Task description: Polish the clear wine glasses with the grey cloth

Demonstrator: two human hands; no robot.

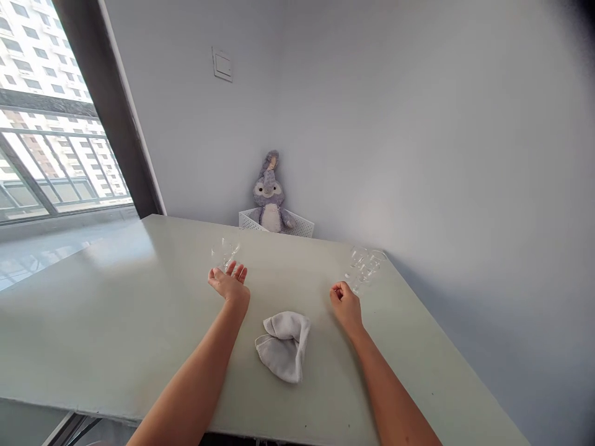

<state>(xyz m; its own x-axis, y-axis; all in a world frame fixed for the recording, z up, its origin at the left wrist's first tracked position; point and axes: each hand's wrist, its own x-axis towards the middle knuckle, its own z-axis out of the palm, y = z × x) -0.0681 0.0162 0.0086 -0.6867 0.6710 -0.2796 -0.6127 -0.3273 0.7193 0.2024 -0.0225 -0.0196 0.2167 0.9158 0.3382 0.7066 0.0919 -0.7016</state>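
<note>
A crumpled light grey cloth [284, 348] lies on the table between my two forearms. My left hand [229, 286] is turned palm up with its fingers apart, and nothing shows in it. Just beyond its fingertips stand several clear drinking glasses [227, 246]; whether the fingers touch them I cannot tell. My right hand [346, 305] rests on its side with the fingers curled into a loose fist, with nothing visible inside. Right behind it is another group of clear glasses [365, 263], faint against the tabletop.
The pale table [116, 334] meets a grey wall at the back, and its right edge runs along another wall. Past the far edge a plush toy [269, 198] sits in a white perforated basket [302, 228]. A window [51, 148] is at the left.
</note>
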